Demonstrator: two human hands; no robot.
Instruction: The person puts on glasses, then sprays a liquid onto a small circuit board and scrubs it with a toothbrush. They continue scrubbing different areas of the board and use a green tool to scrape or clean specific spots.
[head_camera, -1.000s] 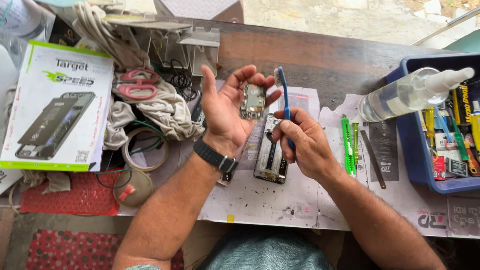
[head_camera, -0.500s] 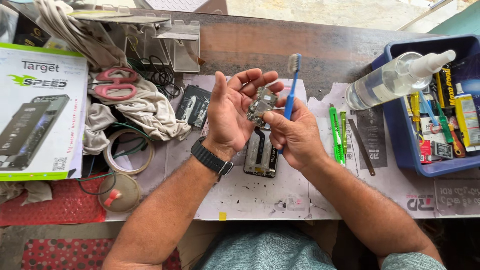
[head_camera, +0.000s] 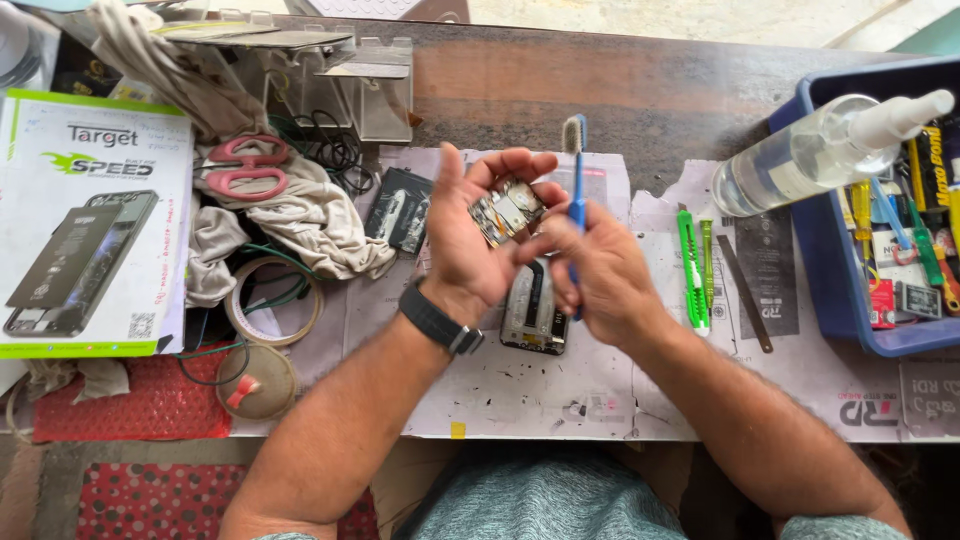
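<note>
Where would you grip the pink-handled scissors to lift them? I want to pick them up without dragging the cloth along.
Take the pink scissors by their handle loops, coming straight down from above. They lie flat on the crumpled beige cloth, loops fully exposed, while the blade end is hard to make out. A pinch on the loops should clear the folds.

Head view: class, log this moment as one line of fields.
left hand: cradles small metal-shielded circuit board | right hand: grips blue-handled toothbrush, bristles up | below hands: opened phone frame on paper-covered table
</note>
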